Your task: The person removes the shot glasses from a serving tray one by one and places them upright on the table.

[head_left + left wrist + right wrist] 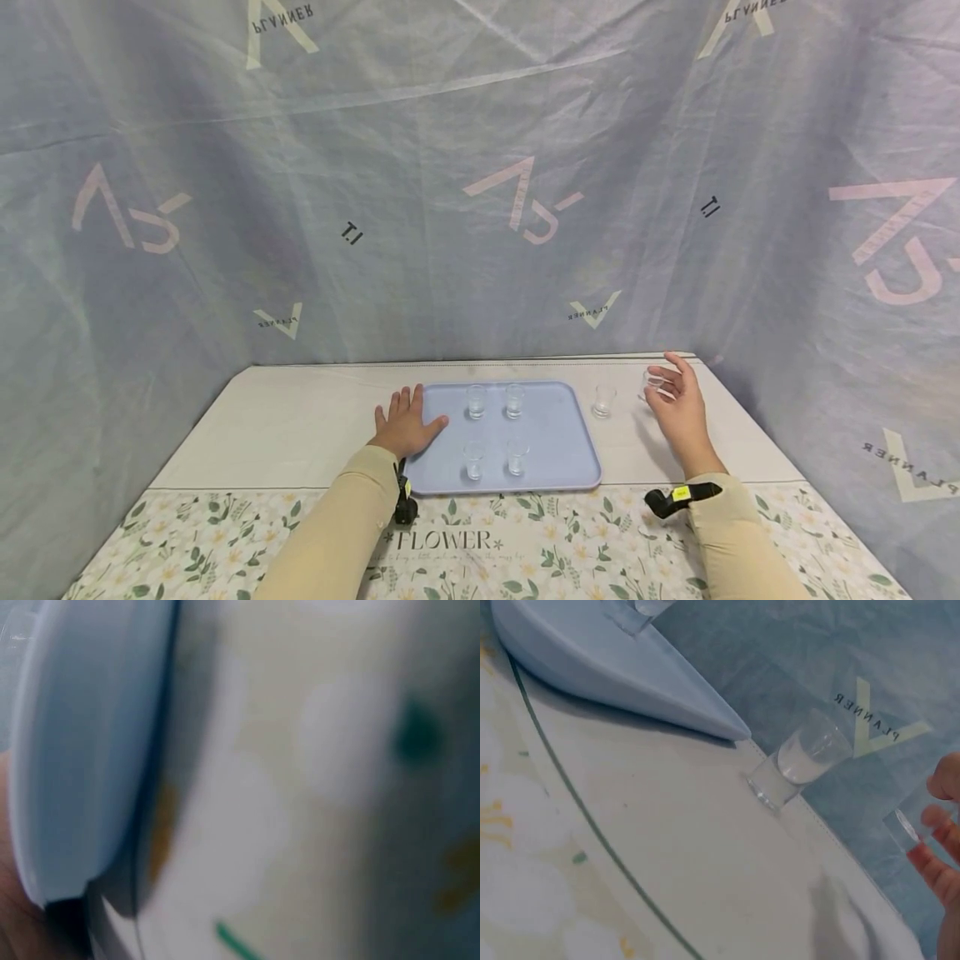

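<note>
My right hand pinches a small clear shot glass between thumb and fingers, above the white cloth to the right of the tray. Another shot glass stands upright on the cloth between that hand and the tray. With fingers spread, my left hand rests at the left rim of the light blue tray. Two shot glasses stand at the back of the tray, a left one and a right one. Two more stand in front, a left one and a right one.
A white tablecloth with a floral front band covers the table. Grey-blue printed fabric hangs behind and at both sides. The left wrist view holds mostly blurred cloth and the tray's edge.
</note>
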Available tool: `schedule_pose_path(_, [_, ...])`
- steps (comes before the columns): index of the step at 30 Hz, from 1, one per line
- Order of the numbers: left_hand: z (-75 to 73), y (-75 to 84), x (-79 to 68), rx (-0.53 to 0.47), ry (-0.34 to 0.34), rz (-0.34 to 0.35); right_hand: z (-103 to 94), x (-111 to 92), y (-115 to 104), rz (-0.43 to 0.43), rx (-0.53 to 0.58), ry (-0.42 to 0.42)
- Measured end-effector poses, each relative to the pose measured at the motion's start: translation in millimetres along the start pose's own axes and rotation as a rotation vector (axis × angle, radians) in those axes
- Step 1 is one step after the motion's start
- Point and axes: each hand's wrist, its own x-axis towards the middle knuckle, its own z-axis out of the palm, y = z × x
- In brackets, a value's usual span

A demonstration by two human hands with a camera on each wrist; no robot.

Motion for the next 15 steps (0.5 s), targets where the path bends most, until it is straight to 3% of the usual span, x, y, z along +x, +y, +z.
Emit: schedule_pose_path(15, [-3.7,3.6,-1.8,0.035,-0.016,-0.015,0.4,-3.6,18.1,0.036,-0.098,-0.050])
